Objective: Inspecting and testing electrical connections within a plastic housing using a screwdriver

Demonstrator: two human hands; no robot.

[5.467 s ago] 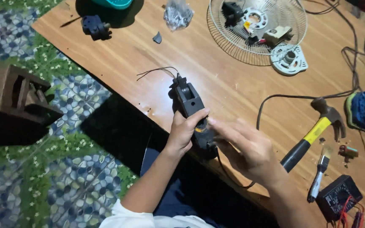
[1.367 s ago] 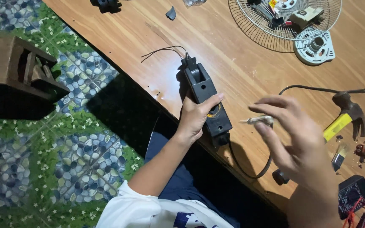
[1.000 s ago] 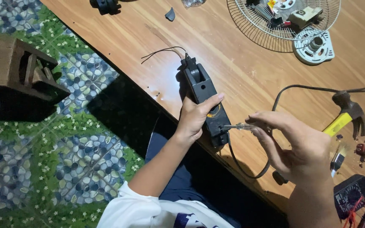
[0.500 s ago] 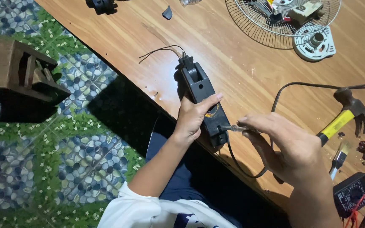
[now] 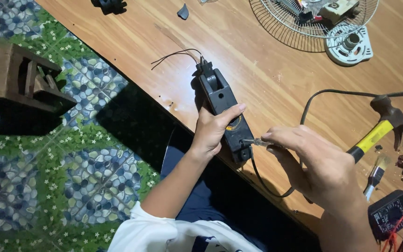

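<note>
Lengthwise, black housing (image 5: 225,109) points away, slightly leftward.

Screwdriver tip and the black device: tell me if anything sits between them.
Nothing visible does. The screwdriver in the right hand points straight at the near end of the black device, with its tip at or in the casing. The left hand grips the device further up, clear of the tip.
</note>
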